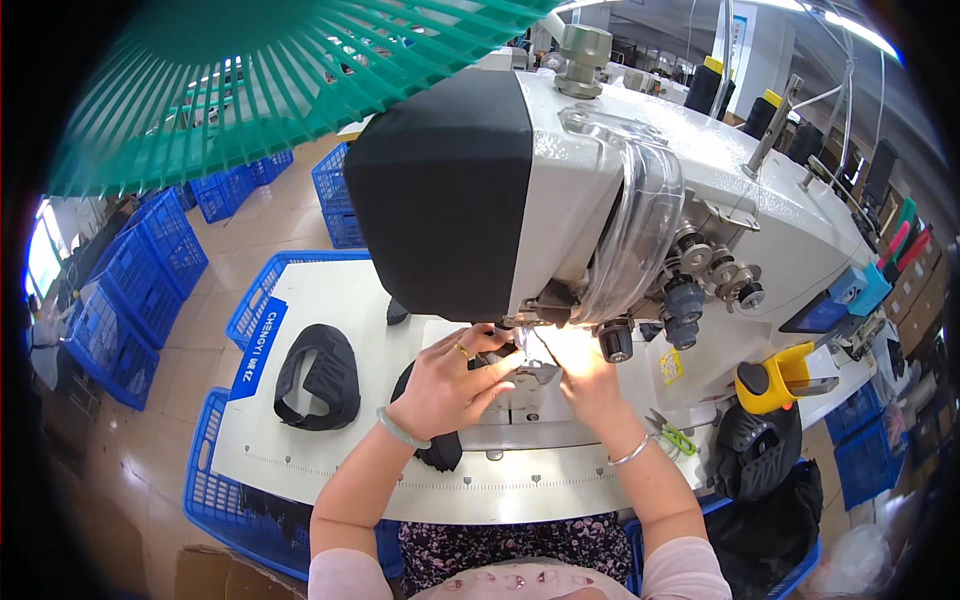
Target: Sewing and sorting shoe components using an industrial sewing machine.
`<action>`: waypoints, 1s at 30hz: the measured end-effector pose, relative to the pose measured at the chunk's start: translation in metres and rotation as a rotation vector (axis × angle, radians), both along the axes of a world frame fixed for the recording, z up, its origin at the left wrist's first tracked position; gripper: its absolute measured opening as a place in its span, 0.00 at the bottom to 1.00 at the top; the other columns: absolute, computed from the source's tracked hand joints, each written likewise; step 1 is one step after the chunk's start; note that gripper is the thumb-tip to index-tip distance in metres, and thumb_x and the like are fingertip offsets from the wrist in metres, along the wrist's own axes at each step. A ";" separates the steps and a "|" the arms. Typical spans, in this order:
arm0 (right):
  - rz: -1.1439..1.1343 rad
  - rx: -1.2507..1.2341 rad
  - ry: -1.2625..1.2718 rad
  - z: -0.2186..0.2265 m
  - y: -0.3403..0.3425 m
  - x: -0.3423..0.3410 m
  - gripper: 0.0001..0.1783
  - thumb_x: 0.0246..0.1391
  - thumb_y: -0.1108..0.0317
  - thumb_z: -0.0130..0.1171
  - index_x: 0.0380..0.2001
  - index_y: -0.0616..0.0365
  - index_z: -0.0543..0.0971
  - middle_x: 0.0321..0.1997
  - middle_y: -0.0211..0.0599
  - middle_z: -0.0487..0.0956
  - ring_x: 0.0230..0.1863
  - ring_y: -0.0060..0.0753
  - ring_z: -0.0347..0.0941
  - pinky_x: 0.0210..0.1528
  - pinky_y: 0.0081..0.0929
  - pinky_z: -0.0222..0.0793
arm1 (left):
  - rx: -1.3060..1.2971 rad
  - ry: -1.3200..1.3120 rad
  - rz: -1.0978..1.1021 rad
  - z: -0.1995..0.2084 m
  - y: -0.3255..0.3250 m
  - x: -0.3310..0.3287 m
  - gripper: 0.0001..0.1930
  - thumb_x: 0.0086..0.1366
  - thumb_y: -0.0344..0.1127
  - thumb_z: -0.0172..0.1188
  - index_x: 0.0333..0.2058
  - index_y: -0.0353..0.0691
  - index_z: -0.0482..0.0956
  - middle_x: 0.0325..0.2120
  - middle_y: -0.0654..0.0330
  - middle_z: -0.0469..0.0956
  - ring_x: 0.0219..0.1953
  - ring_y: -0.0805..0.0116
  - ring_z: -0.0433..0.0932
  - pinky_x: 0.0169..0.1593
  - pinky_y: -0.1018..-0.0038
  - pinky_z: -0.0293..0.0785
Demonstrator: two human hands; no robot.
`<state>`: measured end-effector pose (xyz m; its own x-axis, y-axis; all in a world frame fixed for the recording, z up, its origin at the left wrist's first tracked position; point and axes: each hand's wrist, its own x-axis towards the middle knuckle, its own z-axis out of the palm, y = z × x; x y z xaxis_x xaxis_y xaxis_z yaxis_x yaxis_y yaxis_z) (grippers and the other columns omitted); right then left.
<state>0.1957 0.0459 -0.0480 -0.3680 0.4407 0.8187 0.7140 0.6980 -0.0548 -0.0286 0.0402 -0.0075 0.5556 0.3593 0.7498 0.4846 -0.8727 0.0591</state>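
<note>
At the needle area of a white industrial sewing machine point(555, 200), both my hands are close together under the lamp. My left hand point(450, 385) is closed on a black shoe upper point(440, 455), its fingertips beside the presser foot; the palm covers most of the piece. My right hand point(588, 375) is on the other side of the needle, its fingers washed out by the bright light, so their grip cannot be made out. Another black shoe upper point(335, 375), curved with an open middle, lies on the white table point(265, 440) to the left.
Green-handled thread snips point(672, 432) and a yellow dispenser-like tool point(775, 377) are on the right. More black uppers point(757, 445) are piled at the right edge. Blue crates point(205, 500) stand around the table. A green fan guard point(290, 75) hangs at the upper left.
</note>
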 end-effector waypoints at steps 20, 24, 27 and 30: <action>-0.336 -0.161 -0.007 -0.001 0.020 0.011 0.14 0.42 0.72 0.57 0.36 0.59 0.78 0.44 0.48 0.72 0.45 0.56 0.69 0.41 0.47 0.69 | -0.265 -0.527 0.118 -0.035 0.073 0.028 0.17 0.51 0.17 0.51 0.41 0.33 0.76 0.39 0.46 0.77 0.45 0.42 0.73 0.50 0.59 0.68; -0.499 -0.507 -0.176 0.016 0.022 0.010 0.11 0.43 0.71 0.56 0.33 0.60 0.77 0.34 0.45 0.76 0.41 0.55 0.72 0.42 0.49 0.68 | -0.275 -0.783 0.301 -0.027 0.103 -0.009 0.14 0.53 0.22 0.57 0.41 0.36 0.76 0.37 0.50 0.77 0.41 0.49 0.75 0.47 0.65 0.70; -0.412 -0.022 -0.292 0.051 -0.021 0.000 0.12 0.41 0.76 0.58 0.33 0.57 0.79 0.33 0.38 0.79 0.34 0.46 0.74 0.40 0.40 0.66 | 0.175 -0.684 0.515 0.042 0.063 -0.052 0.13 0.54 0.25 0.62 0.40 0.39 0.78 0.32 0.55 0.76 0.35 0.58 0.76 0.39 0.70 0.72; -0.205 -0.122 -0.181 0.068 -0.059 -0.012 0.16 0.36 0.77 0.58 0.34 0.55 0.79 0.30 0.39 0.77 0.38 0.45 0.74 0.40 0.32 0.68 | 0.322 -0.598 0.713 0.077 0.005 -0.066 0.07 0.56 0.28 0.63 0.35 0.41 0.81 0.28 0.58 0.76 0.28 0.61 0.75 0.32 0.70 0.71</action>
<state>0.1837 -0.0127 0.0196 -0.3965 0.6121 0.6842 0.8452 0.5343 0.0118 -0.0946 0.0453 0.0693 -0.2147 0.1921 0.9576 0.8713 -0.4053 0.2767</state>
